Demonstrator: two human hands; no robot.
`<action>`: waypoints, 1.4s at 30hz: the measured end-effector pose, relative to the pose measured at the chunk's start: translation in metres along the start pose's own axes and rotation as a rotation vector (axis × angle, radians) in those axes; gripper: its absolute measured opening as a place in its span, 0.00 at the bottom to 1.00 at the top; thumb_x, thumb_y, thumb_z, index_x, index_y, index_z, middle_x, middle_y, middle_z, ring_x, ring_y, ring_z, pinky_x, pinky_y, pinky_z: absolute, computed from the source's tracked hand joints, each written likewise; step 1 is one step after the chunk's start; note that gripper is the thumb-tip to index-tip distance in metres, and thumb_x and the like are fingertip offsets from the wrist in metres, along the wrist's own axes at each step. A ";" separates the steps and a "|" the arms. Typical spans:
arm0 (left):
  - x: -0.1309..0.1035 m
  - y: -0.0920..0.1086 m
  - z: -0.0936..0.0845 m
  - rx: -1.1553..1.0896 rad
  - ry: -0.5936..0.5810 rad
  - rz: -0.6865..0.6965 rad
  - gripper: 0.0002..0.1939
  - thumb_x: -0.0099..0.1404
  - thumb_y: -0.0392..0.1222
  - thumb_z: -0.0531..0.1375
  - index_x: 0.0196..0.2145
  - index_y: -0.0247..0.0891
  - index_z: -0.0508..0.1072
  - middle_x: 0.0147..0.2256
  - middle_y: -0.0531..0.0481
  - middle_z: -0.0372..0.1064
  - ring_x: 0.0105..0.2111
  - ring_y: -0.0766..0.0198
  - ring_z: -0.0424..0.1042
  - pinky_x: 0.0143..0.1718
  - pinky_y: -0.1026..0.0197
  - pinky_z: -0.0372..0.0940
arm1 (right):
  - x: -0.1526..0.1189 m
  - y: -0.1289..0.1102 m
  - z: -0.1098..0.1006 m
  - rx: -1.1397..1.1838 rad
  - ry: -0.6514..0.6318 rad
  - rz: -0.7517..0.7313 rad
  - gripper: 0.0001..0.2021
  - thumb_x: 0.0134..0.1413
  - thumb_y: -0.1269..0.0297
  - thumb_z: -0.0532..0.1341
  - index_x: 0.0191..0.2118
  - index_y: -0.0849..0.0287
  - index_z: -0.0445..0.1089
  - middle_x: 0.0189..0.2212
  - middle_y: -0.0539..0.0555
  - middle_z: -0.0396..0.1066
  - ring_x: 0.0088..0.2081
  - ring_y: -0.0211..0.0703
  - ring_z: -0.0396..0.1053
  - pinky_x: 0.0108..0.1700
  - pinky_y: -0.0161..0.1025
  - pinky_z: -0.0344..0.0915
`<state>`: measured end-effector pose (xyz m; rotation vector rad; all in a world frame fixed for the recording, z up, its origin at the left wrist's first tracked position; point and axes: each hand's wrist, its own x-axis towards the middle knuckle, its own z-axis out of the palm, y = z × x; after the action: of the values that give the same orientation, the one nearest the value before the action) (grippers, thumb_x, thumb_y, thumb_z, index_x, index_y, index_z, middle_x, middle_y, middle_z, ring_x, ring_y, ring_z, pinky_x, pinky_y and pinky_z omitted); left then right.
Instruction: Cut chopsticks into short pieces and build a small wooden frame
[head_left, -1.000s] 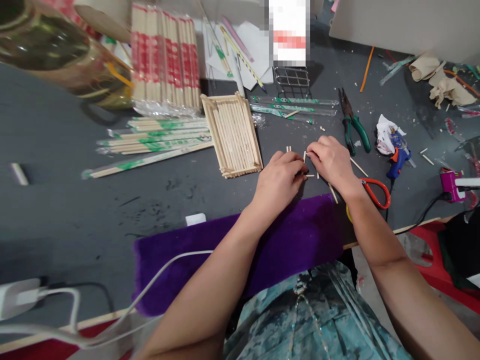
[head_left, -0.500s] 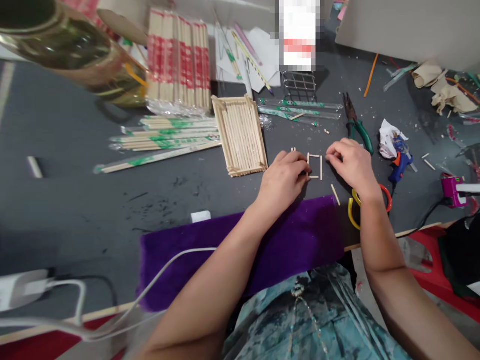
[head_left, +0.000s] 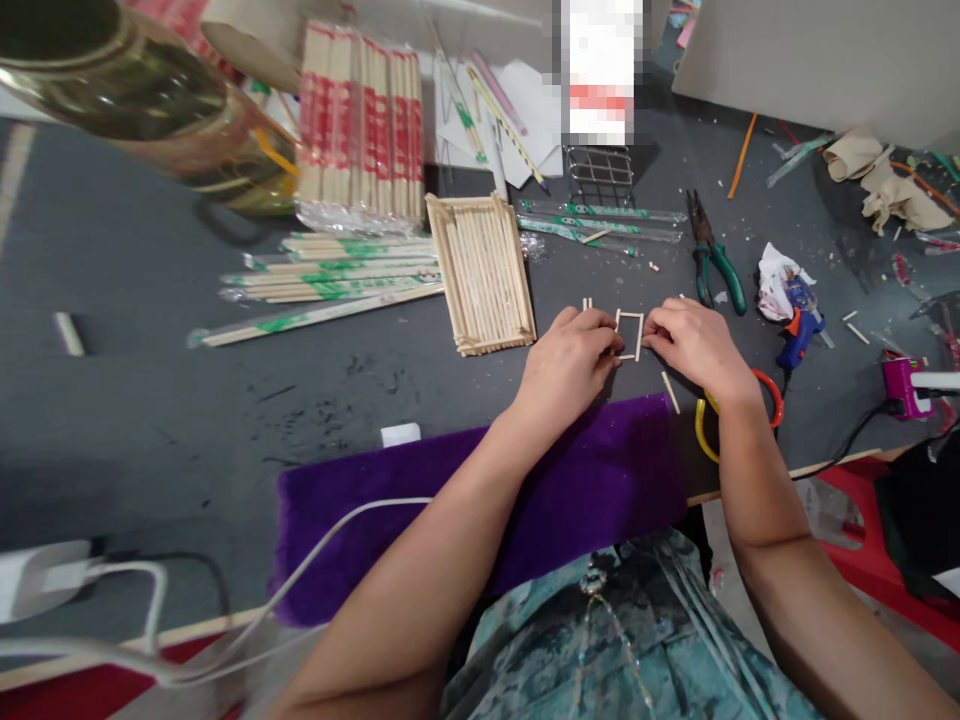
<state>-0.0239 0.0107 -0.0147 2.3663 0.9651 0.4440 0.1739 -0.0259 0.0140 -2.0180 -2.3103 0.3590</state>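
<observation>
A small rectangle of short wooden sticks lies flat on the grey table between my hands. My left hand is closed at its left side, thumb and fingertips gripping the left stick, which they partly cover. My right hand has its fingertips pinched at the right-hand stick, which leans slightly. A loose short stick rests below my right hand. Two stick ends show just above my left hand. Left of it stands a shallow rectangular tray built of wooden sticks.
Green-handled pliers and a blue glue gun lie to the right. Scissors sit partly under my right forearm. Wrapped chopsticks, a glass jar and a wire stand are behind. A purple cloth lies in front.
My right hand has moved left and down onto the right-hand stick. That stick has shifted a little left, against the ends of the cross sticks. My left hand stays in place.
</observation>
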 end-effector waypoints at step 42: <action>-0.002 -0.004 0.002 -0.124 0.061 0.009 0.06 0.66 0.33 0.62 0.38 0.39 0.80 0.45 0.44 0.71 0.47 0.54 0.70 0.49 0.50 0.68 | -0.007 0.003 -0.013 0.079 0.090 0.034 0.06 0.64 0.69 0.61 0.34 0.56 0.73 0.35 0.53 0.72 0.41 0.45 0.69 0.41 0.40 0.59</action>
<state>-0.0263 0.0113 -0.0191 2.2579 0.9275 0.5660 0.1806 -0.0305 0.0271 -1.9950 -2.1769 0.3483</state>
